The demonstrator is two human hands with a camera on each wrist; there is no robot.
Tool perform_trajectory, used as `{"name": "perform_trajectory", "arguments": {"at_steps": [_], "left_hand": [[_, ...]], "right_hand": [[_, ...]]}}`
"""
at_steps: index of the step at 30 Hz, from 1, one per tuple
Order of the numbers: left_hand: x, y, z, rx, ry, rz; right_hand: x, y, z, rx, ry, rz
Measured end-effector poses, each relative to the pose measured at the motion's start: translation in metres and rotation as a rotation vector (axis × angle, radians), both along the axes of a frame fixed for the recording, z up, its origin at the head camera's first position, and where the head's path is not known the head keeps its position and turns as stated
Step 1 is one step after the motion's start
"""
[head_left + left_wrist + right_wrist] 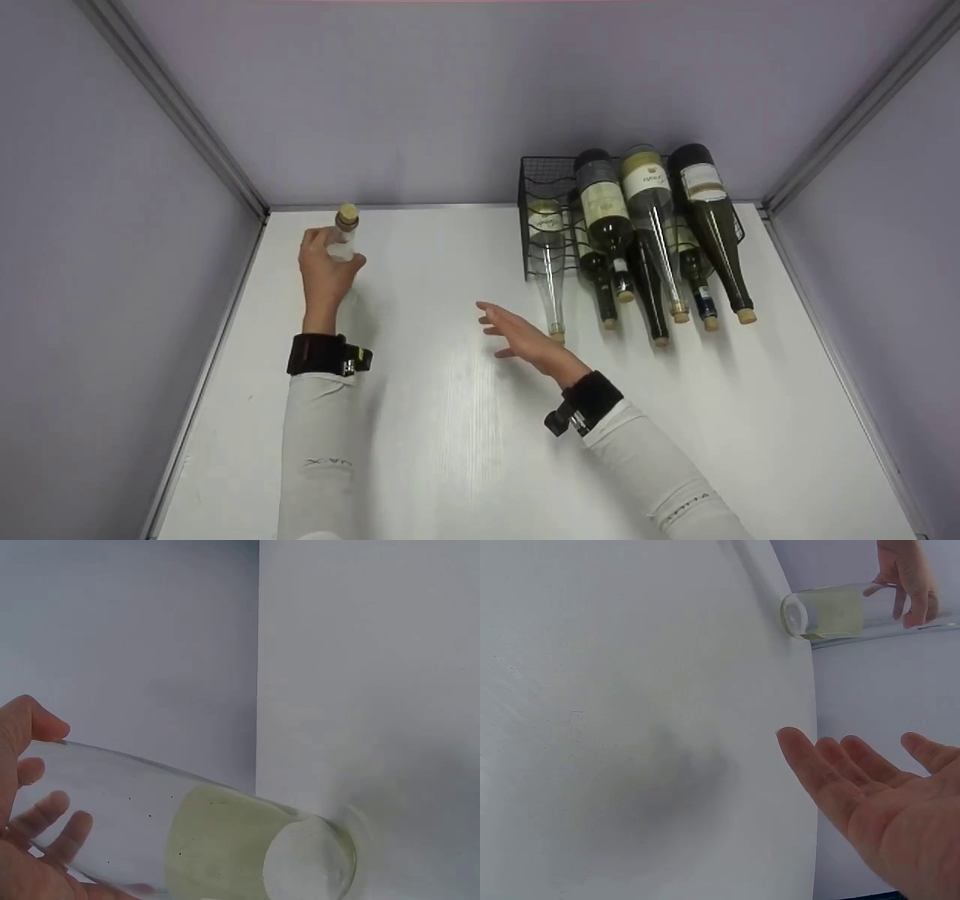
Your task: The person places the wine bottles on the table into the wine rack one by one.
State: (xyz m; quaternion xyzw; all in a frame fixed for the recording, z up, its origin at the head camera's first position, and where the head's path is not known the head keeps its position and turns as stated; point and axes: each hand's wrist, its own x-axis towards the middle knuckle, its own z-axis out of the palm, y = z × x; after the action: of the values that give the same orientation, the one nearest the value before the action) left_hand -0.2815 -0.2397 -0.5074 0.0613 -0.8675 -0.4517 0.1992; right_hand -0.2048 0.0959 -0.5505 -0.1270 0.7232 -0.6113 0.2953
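My left hand [324,271] grips a clear glass bottle [342,250] with a cork [349,213], near the back left of the white table. The bottle stands roughly upright, and the left wrist view shows its pale yellow-green label [217,844] from behind through the glass. Its base is at the tabletop or just over it; I cannot tell which. Thumb and fingers wrap its upper body. Over the middle of the table my right hand [525,341] hovers with nothing in it, fingers extended and spread, palm visible in the right wrist view.
A black wire rack [523,217] at the back right holds several corked wine bottles lying in two layers, necks toward me. A clear bottle [551,270] lies in its lower left slot. Grey walls [420,105] enclose the white table [427,420] at the back and both sides.
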Motion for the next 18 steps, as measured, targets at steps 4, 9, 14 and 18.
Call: {"name": "perform_trajectory", "arguments": {"at_steps": [4, 9, 14, 18], "left_hand": [[0.005, 0.012, 0.000, -0.069, 0.042, -0.028], [0.014, 0.031, 0.000, -0.225, 0.137, -0.108], [0.024, 0.049, -0.004, -0.431, 0.227, -0.197], [0.030, 0.063, -0.008, -0.550, 0.276, -0.236]], "right_hand": [[-0.001, 0.000, 0.004, -0.012, -0.007, 0.002], [-0.002, 0.001, 0.009, -0.037, -0.013, 0.004], [-0.004, 0.003, 0.010, -0.066, -0.034, 0.003], [-0.005, 0.004, 0.011, -0.103, -0.056, 0.001]]}}
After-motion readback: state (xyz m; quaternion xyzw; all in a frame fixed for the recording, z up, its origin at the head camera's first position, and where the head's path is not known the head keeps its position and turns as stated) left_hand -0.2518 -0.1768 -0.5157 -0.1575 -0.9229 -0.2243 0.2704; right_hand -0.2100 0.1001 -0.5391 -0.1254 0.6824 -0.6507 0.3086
